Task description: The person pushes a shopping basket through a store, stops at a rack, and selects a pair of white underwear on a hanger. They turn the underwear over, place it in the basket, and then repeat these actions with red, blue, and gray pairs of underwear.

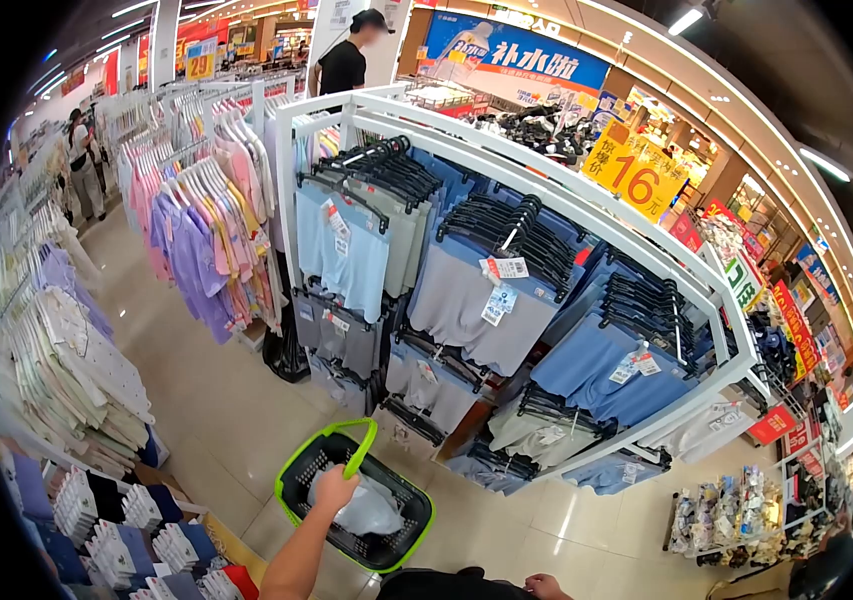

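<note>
My left hand [334,490] is closed on the green handle [360,446] of a black shopping basket [414,528] with a green rim, which hangs low in front of me. A white plastic bag [368,510] lies inside the basket. My right hand [546,586] shows only partly at the bottom edge, near my waist, with its fingers hidden. Just beyond the basket stands a white rack [566,205] hung with blue and grey shorts on black hangers.
A yellow price sign [634,170] hangs over the rack. Pink and purple shirts [208,235] hang further left. Shelves of folded clothes [76,380] line the left side. One person in black [346,60] stands behind the rack, another [82,165] in the left aisle. A low display [736,515] is at right.
</note>
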The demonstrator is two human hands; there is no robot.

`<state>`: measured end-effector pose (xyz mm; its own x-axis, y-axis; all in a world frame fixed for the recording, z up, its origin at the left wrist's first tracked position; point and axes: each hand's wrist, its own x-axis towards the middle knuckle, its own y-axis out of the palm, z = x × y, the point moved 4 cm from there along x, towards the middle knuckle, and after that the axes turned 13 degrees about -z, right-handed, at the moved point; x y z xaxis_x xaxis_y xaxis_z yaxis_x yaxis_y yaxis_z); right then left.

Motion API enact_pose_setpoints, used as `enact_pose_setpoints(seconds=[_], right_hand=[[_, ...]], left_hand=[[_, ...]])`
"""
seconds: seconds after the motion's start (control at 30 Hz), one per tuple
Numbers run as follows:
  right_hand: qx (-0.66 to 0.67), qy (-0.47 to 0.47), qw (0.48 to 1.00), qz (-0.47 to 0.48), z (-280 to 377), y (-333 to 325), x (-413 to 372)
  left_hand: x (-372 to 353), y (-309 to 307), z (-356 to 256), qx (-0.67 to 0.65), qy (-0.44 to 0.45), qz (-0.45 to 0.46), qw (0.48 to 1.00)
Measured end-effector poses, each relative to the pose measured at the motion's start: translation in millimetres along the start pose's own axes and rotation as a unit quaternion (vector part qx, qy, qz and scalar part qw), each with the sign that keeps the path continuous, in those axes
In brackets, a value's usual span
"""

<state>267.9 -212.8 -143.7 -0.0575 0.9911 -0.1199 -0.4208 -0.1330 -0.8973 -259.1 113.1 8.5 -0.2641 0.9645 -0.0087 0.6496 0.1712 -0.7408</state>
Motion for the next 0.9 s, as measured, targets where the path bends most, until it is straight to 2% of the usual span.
enact_pose_setpoints(seconds=[0.1,0.23,0.27,0.3,0.33,0.4,0.53,0.6,0.73,0.8,0.9], right_hand=[[0.011,0.028,0.999,0.018,46,-35,5],[0.029,0.099,0.994,0.022,42,-29,-2],[0.121,0.248,0.961,0.010,18,-13,-11],[0.208,0.389,0.897,-0.003,9,-7,-18],[0.210,0.391,0.896,-0.005,6,-6,-22],[0.156,0.266,0.951,0.020,26,-18,-25],[0.203,0.335,0.920,0.021,43,-31,-41],[0.106,0.267,0.958,0.025,49,-33,-44],[0.100,0.248,0.963,0.016,74,-45,-53],[0.214,0.432,0.876,0.000,92,-60,-61],[0.198,0.493,0.847,0.029,126,-91,-61]], left_hand=[[0,-17,-6,0.011,0.021,0.004,1.000],[-1,-17,-20,-0.030,0.006,0.037,0.999],[0,-16,-27,-0.024,0.010,0.049,0.998],[0,-15,-32,-0.023,0.012,0.050,0.998],[2,-10,-38,-0.033,0.023,0.065,0.997],[7,0,-43,-0.048,0.042,0.076,0.995],[19,13,-57,-0.053,0.055,0.075,0.994],[28,21,-58,-0.046,0.039,0.077,0.995],[34,45,-62,-0.043,0.042,0.111,0.992],[31,64,-56,-0.107,-0.003,0.152,0.983],[27,88,-45,-0.102,0.014,0.132,0.986]])
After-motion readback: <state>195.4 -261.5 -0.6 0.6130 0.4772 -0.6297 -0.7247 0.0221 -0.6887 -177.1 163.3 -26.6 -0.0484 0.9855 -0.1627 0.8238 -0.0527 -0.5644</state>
